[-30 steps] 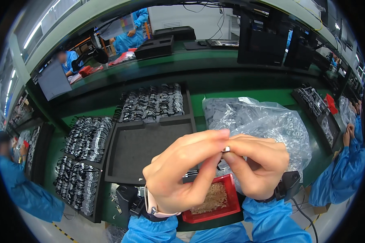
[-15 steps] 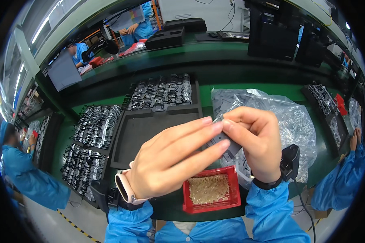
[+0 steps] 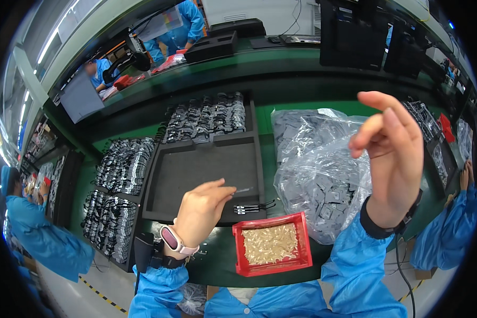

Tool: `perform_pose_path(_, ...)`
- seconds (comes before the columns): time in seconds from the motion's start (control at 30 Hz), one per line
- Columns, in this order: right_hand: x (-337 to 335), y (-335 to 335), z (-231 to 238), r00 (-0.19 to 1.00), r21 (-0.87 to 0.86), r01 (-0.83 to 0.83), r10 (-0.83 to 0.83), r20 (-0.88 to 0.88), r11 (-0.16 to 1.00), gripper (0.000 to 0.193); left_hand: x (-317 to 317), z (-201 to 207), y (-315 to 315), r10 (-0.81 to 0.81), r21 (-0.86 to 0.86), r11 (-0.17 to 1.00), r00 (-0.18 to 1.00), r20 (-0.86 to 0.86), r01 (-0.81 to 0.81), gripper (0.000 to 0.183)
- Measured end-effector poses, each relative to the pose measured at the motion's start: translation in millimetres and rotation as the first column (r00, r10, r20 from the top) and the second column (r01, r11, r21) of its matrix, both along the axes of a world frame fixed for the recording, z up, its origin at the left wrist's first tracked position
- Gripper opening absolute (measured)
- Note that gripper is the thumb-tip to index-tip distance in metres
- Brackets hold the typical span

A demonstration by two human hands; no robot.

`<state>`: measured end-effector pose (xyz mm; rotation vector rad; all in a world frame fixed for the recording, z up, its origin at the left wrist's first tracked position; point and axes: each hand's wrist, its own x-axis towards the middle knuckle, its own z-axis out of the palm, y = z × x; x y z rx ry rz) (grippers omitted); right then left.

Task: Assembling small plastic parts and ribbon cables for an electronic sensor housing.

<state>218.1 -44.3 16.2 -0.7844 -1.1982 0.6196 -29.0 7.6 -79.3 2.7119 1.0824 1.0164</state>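
Observation:
My left hand (image 3: 202, 205) is low over the near edge of the black foam tray (image 3: 188, 165), its fingers pinched together. A small, thin, greyish piece (image 3: 243, 190) shows blurred at its fingertips; its kind is unclear. Just beside it, several small black parts with thin leads (image 3: 253, 207) lie on the tray's near rim. My right hand (image 3: 389, 153) is raised above the right side of the clear plastic bag (image 3: 323, 175), fingers bent and apart, with nothing visible in them. Grey flat plastic parts (image 3: 335, 197) fill the bag. In front of me stands a red bin (image 3: 306, 249) of small pale yellowish pieces (image 3: 270, 244).
Dense rows of black-and-silver parts with leads (image 3: 124, 167) lie left of the tray, and more (image 3: 206, 117) fill its far section. Black monitors (image 3: 352, 37) stand on the shelf behind. People in blue coats (image 3: 42, 228) are at both sides and beyond.
My hands, together around a grey part before, are now apart. The left has dropped toward the tray; the right has risen to the right. The grey part no longer shows between them.

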Motion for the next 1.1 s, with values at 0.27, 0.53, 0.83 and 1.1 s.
perform_pose_path(0.27, 14.2, -12.2, 1.1, 0.997, 0.074, -0.038, 0.033, 0.069, 0.997, 0.04, 5.4, -15.2, -2.6, -0.029, -0.359, 0.933, 0.997, -0.069, 0.002, 0.017)
perform_pose_path(0.53, 13.6, -13.2, 0.7, 0.993, 0.06, -0.06, 0.054, 0.105, 0.996, 0.039, -3.8, -16.5, -8.1, -0.054, -0.317, 0.948, 0.997, -0.053, 0.034, 0.028)
perform_pose_path(0.83, 35.6, -12.1, -10.3, 0.969, 0.17, -0.082, 0.038, 0.245, 0.982, 0.036, -71.9, -3.9, -40.2, 0.18, -0.438, 0.848, 0.94, -0.289, -0.297, 0.007)
perform_pose_path(1.1, 22.5, -11.7, -12.6, 0.946, 0.209, -0.091, 0.019, 0.324, 0.974, 0.037, -85.2, -48.5, -55.7, 0.258, -0.191, 0.913, 0.872, -0.416, -0.361, 0.021)
